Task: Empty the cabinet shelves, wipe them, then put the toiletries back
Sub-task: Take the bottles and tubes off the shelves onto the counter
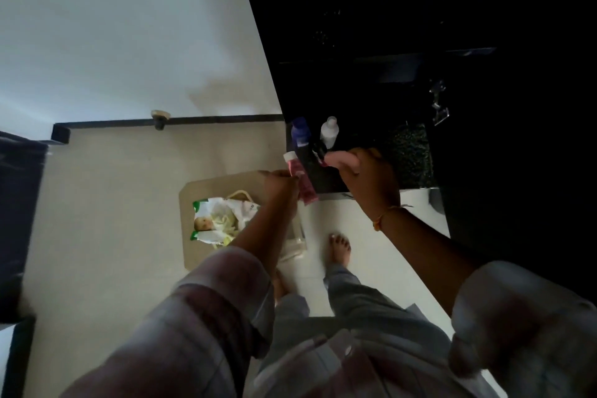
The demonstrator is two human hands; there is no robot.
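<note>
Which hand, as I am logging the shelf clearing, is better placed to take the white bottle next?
Right, probably. The right hand is by the shelf edge, close to the white bottle; the left hand grips the pink tube. Whether the right hand holds anything is unclear.

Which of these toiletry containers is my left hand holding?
The pink tube with a white cap, gripped by the left hand. The blue bottle and the white plastic bottle stand on the dark cabinet shelf.
</note>
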